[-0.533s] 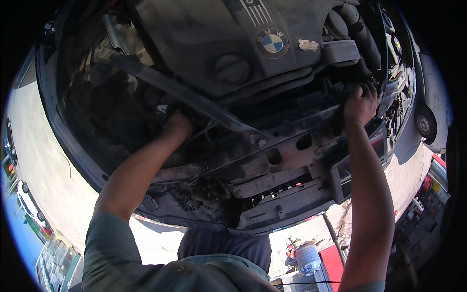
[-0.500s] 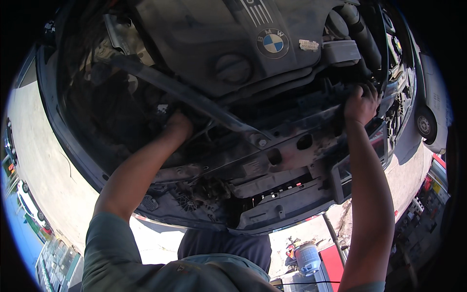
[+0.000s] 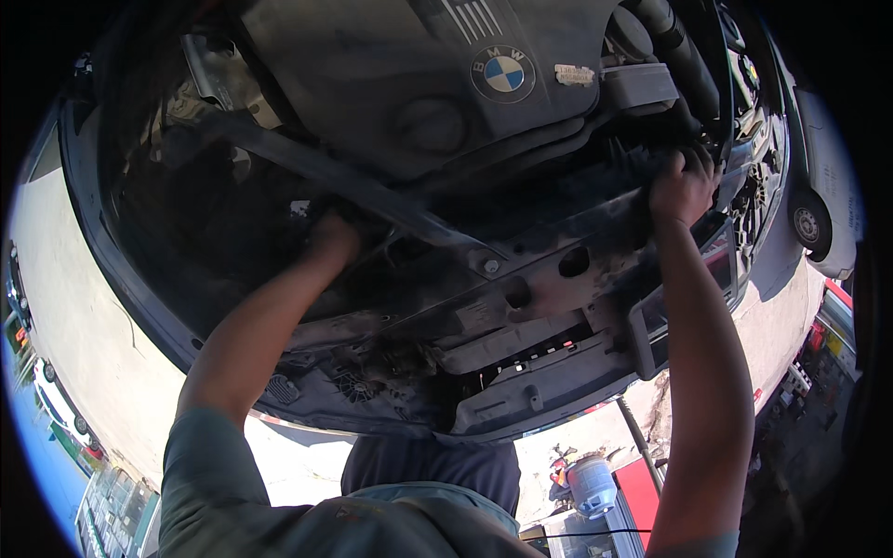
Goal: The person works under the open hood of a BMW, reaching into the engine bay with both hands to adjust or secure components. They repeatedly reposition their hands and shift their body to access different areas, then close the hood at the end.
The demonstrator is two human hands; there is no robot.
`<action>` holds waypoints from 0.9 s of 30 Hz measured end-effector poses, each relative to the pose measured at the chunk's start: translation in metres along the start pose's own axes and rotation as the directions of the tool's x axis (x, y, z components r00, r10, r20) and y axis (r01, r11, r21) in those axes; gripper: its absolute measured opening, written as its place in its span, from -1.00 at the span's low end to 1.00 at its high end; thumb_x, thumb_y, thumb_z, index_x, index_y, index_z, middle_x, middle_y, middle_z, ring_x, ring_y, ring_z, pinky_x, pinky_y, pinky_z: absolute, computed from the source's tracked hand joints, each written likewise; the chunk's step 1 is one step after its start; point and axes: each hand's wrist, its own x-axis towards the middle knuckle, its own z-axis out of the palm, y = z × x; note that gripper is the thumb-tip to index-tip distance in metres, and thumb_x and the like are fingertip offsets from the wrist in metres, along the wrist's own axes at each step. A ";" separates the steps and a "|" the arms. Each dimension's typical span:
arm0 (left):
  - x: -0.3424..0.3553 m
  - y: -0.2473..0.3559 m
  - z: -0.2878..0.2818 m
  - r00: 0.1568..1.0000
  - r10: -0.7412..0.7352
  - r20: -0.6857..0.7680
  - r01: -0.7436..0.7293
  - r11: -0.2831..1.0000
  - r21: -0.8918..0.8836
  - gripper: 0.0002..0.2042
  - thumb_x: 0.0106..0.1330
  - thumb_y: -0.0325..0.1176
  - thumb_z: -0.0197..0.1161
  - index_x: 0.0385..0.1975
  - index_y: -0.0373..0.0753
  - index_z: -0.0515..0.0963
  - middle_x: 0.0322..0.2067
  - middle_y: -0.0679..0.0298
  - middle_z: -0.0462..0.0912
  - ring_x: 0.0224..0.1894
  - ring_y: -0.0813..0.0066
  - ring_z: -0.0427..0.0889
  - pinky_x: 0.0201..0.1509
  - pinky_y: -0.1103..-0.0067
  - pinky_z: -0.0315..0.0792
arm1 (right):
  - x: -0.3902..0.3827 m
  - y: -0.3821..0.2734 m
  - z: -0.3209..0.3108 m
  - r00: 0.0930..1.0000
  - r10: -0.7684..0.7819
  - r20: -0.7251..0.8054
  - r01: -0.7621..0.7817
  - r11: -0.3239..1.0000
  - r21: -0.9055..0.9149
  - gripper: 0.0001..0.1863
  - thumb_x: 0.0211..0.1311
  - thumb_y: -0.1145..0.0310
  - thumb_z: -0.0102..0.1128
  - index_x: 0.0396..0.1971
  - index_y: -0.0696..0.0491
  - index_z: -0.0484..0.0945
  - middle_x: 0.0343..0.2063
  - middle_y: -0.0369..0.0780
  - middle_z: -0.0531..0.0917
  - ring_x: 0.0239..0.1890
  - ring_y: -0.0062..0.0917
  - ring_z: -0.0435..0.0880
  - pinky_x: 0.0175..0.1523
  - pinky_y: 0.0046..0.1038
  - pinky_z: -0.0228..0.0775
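Observation:
My left hand [image 3: 333, 237] reaches down into the dark engine bay, just below a diagonal metal brace [image 3: 344, 181]. Its fingers are lost in shadow, so what they touch is hidden. My right hand [image 3: 684, 189] is curled over the far right end of the car's front crossmember [image 3: 544, 246], with its fingers bent round the edge. Between and beyond both hands lies a large dark plastic engine cover [image 3: 372, 74] with a round badge. A bolt [image 3: 491, 267] fixes the near end of the brace to the crossmember.
An air duct [image 3: 677, 46] runs along the right of the bay. The car's exposed front [image 3: 530, 372] is right before my body. A large blue water bottle [image 3: 593, 485] stands behind on the ground, beside a red panel [image 3: 636, 498]. A grey vehicle [image 3: 823, 177] is parked at right.
The engine bay has shifted slightly left and up in view. Both hands keep nearly the same places, the right one still curled on the crossmember.

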 end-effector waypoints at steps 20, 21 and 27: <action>-0.023 0.001 -0.032 0.786 0.614 0.069 -0.398 0.418 0.817 -0.54 0.50 -0.28 -0.06 0.33 -0.26 0.44 0.29 -0.09 0.49 0.34 -0.09 0.44 0.46 0.07 0.21 | -0.012 -0.005 -0.026 0.973 0.231 -0.017 -0.225 0.960 0.168 -0.63 0.16 0.17 0.18 -0.22 0.12 0.77 0.31 -0.09 0.45 0.59 0.05 -0.02 0.60 -0.04 -0.16; -0.007 -0.013 -0.028 0.874 0.465 0.143 -0.369 0.444 0.816 -0.53 0.51 -0.32 -0.09 0.37 -0.27 0.38 0.35 -0.12 0.40 0.41 -0.12 0.34 0.54 0.08 0.10 | -0.008 -0.009 -0.027 0.975 0.222 -0.008 -0.217 0.959 0.183 -0.63 0.17 0.16 0.18 -0.22 0.12 0.77 0.31 -0.09 0.45 0.59 0.05 -0.02 0.60 -0.03 -0.15; -0.040 0.016 -0.048 0.800 0.429 0.419 -0.397 -0.144 0.906 -0.66 0.55 -0.23 -0.05 0.08 -0.12 0.66 0.09 0.15 0.68 0.17 0.18 0.62 0.13 0.22 0.48 | -0.012 -0.004 -0.030 0.970 0.242 0.014 -0.240 0.952 0.192 -0.64 0.18 0.16 0.22 -0.22 0.11 0.78 0.28 -0.13 0.48 0.57 0.07 0.03 0.57 0.02 -0.07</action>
